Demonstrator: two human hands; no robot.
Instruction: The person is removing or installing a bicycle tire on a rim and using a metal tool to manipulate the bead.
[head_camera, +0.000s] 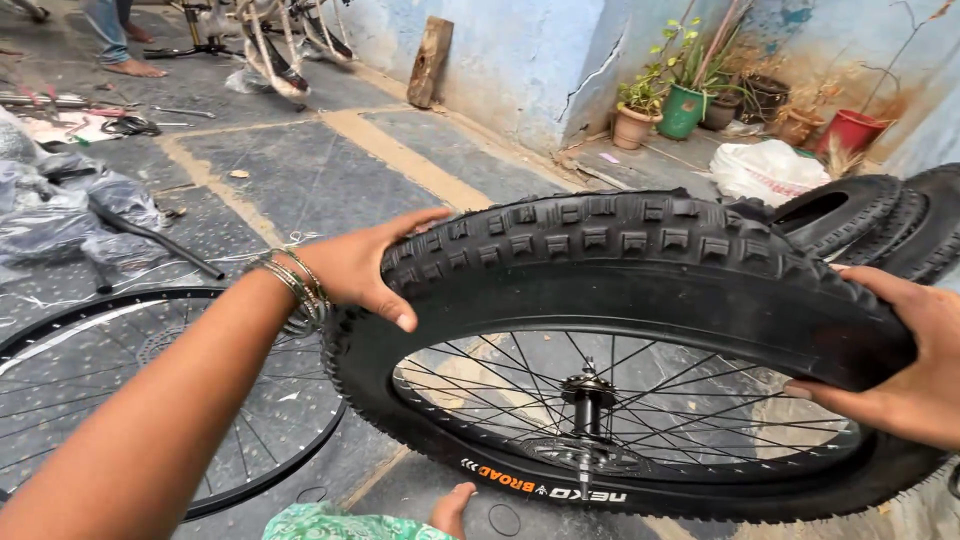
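Observation:
A bicycle wheel with a knobby black tyre (640, 260) is held up in front of me, its spokes and hub (588, 395) showing through the middle. My left hand (365, 265), with metal bangles on the wrist, grips the tyre's left side. My right hand (905, 360) grips the tyre's right sidewall. My knee in green patterned cloth (340, 522) and a toe (452, 508) show below the wheel.
A bare spoked rim (120, 400) lies on the paved floor at the left. More tyres (880, 225) are stacked at the right. Potted plants (685, 100) and a white bag (765, 170) stand by the blue wall. Plastic sheeting (60, 210) and another person's feet (125, 60) are far left.

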